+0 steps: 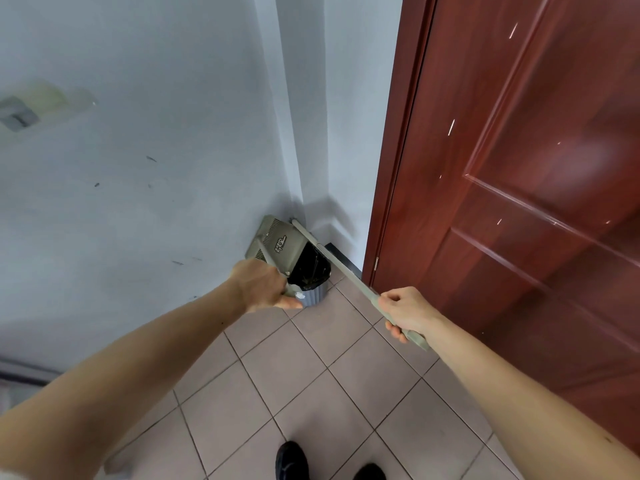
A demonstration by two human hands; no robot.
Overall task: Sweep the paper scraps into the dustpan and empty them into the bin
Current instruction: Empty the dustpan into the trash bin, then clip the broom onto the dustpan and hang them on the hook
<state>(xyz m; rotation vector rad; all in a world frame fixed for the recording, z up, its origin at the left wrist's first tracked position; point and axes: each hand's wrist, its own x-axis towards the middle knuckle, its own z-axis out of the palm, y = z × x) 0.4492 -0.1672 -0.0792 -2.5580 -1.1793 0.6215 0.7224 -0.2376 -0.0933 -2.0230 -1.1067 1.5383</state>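
A grey ribbed bin with a black liner stands in the wall corner. The olive-grey dustpan is tipped up over the bin's mouth, its underside facing me. My left hand is closed around the dustpan's handle, just left of the bin. My right hand grips the broom handle, a long grey pole that slants from my hand up-left past the bin toward the corner. The broom head is hidden behind the dustpan. No paper scraps show on the floor.
White walls meet in a corner behind the bin. A dark red wooden door stands close on the right. The floor is beige tile. My dark shoes are at the bottom edge.
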